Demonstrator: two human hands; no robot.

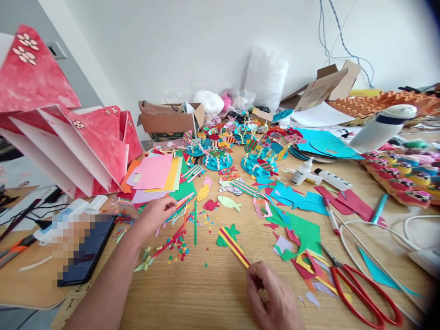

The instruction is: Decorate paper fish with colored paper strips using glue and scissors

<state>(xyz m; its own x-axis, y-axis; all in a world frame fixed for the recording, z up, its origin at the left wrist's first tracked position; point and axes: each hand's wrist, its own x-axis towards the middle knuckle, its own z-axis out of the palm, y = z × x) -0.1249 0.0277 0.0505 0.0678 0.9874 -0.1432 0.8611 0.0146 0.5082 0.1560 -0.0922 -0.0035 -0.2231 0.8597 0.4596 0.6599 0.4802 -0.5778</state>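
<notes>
My right hand [273, 293] is closed on one end of a yellow and red striped paper strip [235, 247]. The strip's far end lies over a green paper fish [228, 234]. Over a heap of thin coloured paper strips [180, 211], the fingers of my left hand [158, 213] are pinched together; whether a strip is between them I cannot make out. Beyond lie a red paper fish [211, 204], a pale green one [229, 202] and a yellow one [202, 192]. Small round paper dots [178, 250] are scattered below the strips.
Red-handled scissors [364, 288] lie at the right by paper scraps [302, 233] and a white cable [364, 224]. Stacked paper sheets [153, 172], a phone [92, 252] and a red folded structure [96, 142] are at left. Blue fish-decorated bases [218, 161] and a glue bottle [302, 172] stand farther back.
</notes>
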